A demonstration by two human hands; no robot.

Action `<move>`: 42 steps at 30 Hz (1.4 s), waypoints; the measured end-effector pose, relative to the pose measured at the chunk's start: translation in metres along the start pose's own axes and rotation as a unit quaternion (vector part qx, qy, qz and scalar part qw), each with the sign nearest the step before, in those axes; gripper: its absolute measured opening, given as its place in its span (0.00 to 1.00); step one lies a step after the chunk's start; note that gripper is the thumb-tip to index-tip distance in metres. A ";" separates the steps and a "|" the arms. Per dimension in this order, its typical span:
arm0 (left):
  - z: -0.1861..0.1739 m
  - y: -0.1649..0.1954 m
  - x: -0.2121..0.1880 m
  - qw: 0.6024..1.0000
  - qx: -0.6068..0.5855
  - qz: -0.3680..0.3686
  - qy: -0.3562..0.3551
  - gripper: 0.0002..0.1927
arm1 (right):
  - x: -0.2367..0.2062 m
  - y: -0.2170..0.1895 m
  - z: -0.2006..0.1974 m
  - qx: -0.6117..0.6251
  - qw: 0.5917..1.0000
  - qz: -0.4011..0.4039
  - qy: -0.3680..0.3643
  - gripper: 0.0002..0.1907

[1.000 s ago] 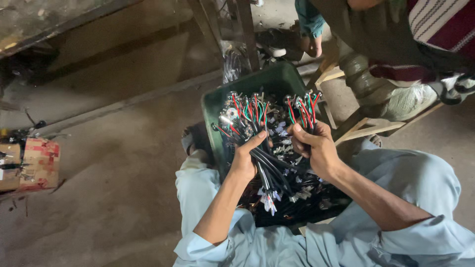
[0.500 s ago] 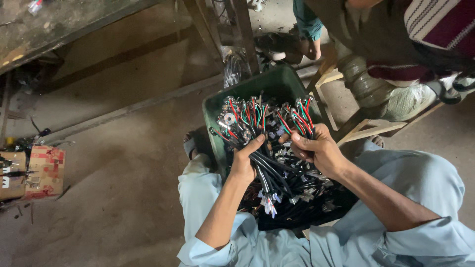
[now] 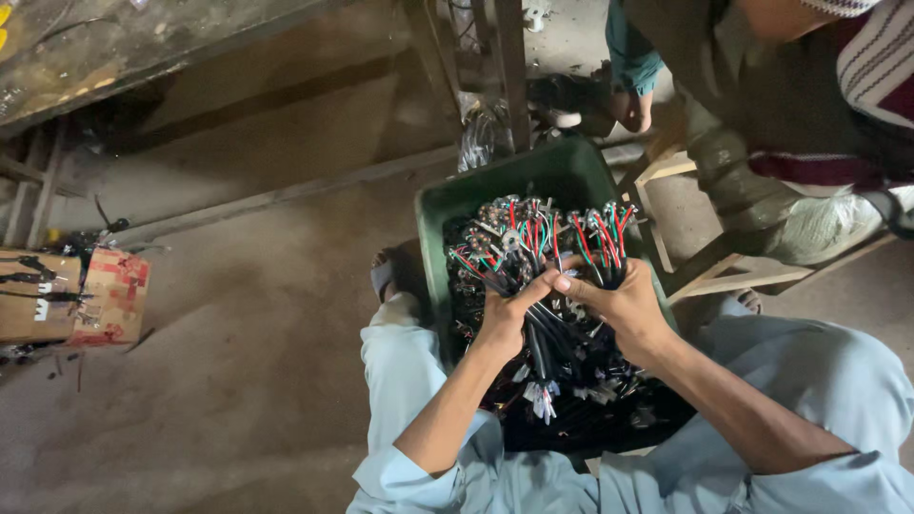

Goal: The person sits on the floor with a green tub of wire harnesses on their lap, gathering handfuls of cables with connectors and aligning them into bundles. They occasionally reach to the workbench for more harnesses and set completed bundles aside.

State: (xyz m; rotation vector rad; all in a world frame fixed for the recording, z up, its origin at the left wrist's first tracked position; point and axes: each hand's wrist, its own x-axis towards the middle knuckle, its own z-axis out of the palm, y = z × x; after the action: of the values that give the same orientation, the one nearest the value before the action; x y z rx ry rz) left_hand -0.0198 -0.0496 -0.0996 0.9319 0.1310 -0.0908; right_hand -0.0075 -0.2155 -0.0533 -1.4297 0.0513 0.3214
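Observation:
A dark green plastic bin point(image 3: 562, 171) sits between my knees, filled with black cables that end in red, green and white wires. My left hand point(image 3: 505, 319) grips a bundle of these cables point(image 3: 519, 243) around its black sheaths, wire ends fanned upward. My right hand point(image 3: 624, 305) closes on the right part of the same bundle, thumb touching my left thumb. Loose cables with white connectors point(image 3: 547, 400) lie in the bin under my hands.
Another person point(image 3: 809, 114) sits at the upper right on a low wooden stool point(image 3: 709, 271). A cardboard box point(image 3: 71, 295) lies on the dusty floor at left. A wooden bench point(image 3: 124, 48) and its legs point(image 3: 509, 67) stand behind the bin.
My hands have drawn together, merging two bunches of cables into one bundle. The view has shifted slightly; the bin appears more central.

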 end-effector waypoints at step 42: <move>-0.002 -0.001 0.003 0.998 -0.048 -0.040 0.015 0.13 | 0.002 0.016 -0.001 -0.003 0.997 -0.075 -0.016 0.06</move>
State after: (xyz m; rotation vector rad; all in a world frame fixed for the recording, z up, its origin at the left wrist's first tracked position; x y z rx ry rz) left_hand -0.0166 -0.0485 -0.1021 0.8334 0.1992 -0.1428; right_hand -0.0094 -0.2146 -0.0690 -1.4258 -0.0841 0.2208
